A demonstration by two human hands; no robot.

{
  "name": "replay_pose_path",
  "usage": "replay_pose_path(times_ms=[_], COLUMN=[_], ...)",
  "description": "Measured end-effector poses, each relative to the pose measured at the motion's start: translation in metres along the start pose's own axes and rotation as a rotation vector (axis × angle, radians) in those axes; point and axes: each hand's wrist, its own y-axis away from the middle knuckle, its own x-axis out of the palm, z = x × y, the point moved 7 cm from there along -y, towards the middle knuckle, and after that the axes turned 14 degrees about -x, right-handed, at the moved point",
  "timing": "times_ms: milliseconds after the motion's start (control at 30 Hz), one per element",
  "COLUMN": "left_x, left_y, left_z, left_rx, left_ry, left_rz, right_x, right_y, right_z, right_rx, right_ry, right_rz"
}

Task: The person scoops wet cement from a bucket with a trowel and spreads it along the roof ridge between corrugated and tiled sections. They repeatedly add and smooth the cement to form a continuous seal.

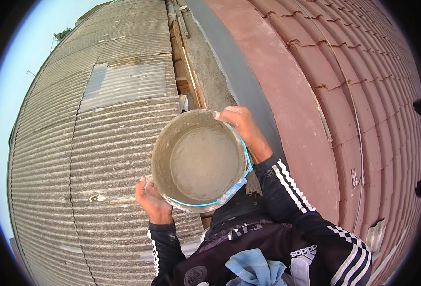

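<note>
Head view: the right hand (243, 125) grips the bucket (163, 145) at its far-right rim, the left hand (154, 202) cups its near-left side; corrugated roof (120, 138) lies left, tiles (372, 100) well right.

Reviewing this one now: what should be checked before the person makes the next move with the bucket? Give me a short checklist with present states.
1. Right hand gripping the bucket: ok, thumb over the far right of the rim.
2. Left hand gripping firmly: cannot tell; it is at the bucket's lower left side, fingers partly hidden.
3. Wet grey mix contained: ok, its surface sits below the rim.
4. Blue bucket handle out of the opening: ok, it lies along the near right edge.
5. Secure footing: cannot tell; the feet are not visible.
</note>
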Motion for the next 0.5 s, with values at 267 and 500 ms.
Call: replay_pose_path(times_ms=[267, 500], left_x=[0.043, 0.088], left_y=[-0.189, -0.334], left_z=[-0.042, -0.102], left_rx=[0.129, 0.161], left_ry=[-0.021, -0.017], left_rz=[0.009, -0.018], right_x=[-0.002, 0.000], right_y=[-0.162, -0.289], right_z=[-0.159, -0.267], right_rx=[0.267, 0.346], right_ry=[-0.042, -0.219], right_rz=[0.092, 0.038])
